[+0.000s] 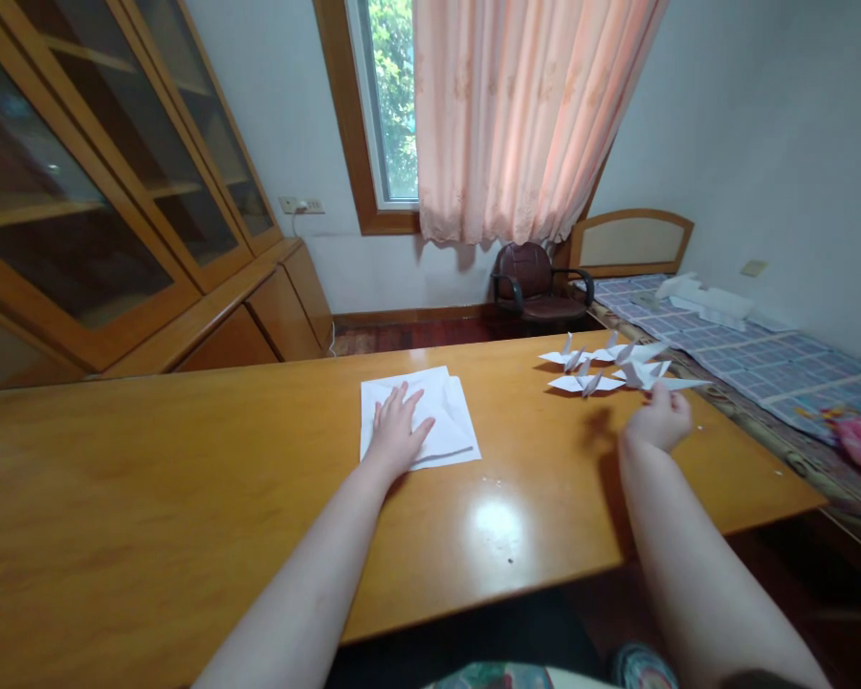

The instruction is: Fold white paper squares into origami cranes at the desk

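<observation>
My left hand [396, 431] lies with its fingers spread on a small stack of square white paper sheets [455, 407] on the table. Some of the sheets sit askew, so their corners show past one another. Over at the right, my right hand [658, 418] is closed in a pinch on a folded white paper crane [642, 374], whose wings stick out to both sides above the fingertips. Just beyond and to the left are several more white paper cranes, among them a near one [586, 384] and a farther one [566, 358]. Some of them overlap, and the fingers partly hide the held crane.
The glossy wooden table [150, 498] carries a few tiny paper scraps [494, 481]. A bed [767, 368] with a plaid cover runs along its right side. Behind the table stands a dark red armchair [538, 287]; a glass-door cabinet [179, 144] stands at the left.
</observation>
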Action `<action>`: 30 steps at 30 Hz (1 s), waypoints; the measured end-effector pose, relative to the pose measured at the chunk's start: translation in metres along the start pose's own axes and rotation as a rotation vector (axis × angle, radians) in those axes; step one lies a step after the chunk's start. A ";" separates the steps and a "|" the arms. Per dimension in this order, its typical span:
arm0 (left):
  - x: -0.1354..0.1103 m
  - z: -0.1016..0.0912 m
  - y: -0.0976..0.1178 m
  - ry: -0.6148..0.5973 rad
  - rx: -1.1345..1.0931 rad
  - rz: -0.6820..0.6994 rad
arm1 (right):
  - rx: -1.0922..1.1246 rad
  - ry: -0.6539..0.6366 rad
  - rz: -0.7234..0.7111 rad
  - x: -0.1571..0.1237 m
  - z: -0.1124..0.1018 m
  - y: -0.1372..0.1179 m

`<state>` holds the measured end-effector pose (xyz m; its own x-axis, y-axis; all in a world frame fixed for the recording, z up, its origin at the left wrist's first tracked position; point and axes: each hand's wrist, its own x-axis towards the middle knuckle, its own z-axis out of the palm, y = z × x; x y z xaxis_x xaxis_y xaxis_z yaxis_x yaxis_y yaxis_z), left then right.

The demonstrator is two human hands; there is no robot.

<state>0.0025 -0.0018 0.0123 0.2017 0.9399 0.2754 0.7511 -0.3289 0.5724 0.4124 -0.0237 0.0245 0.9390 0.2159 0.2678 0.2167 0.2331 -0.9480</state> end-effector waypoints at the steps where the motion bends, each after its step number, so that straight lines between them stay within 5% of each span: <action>1: 0.004 0.001 0.005 0.105 -0.146 0.018 | 0.184 -0.089 0.163 -0.026 0.017 -0.013; 4: 0.008 0.009 0.013 0.407 -0.593 -0.040 | 0.495 -0.684 0.687 -0.118 0.063 -0.036; 7: 0.002 0.023 0.017 0.465 -0.828 -0.207 | 0.588 -0.836 0.844 -0.196 0.084 -0.033; 9: -0.003 0.030 0.021 0.325 -0.922 -0.216 | 0.538 -0.874 0.766 -0.224 0.085 -0.024; 13: -0.002 0.036 0.032 0.201 -1.088 -0.190 | 0.408 -1.061 0.559 -0.231 0.075 -0.015; 19: 0.003 0.031 0.037 0.222 -1.079 -0.209 | 0.222 -1.208 0.158 -0.225 0.074 -0.018; 30: 0.003 0.032 0.037 0.172 -1.223 -0.281 | 0.233 -1.283 0.274 -0.233 0.075 -0.023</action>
<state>0.0506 -0.0084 0.0095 -0.0232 0.9971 0.0727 -0.3338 -0.0763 0.9396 0.1682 -0.0079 -0.0034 0.0014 0.9858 0.1680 -0.1088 0.1671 -0.9799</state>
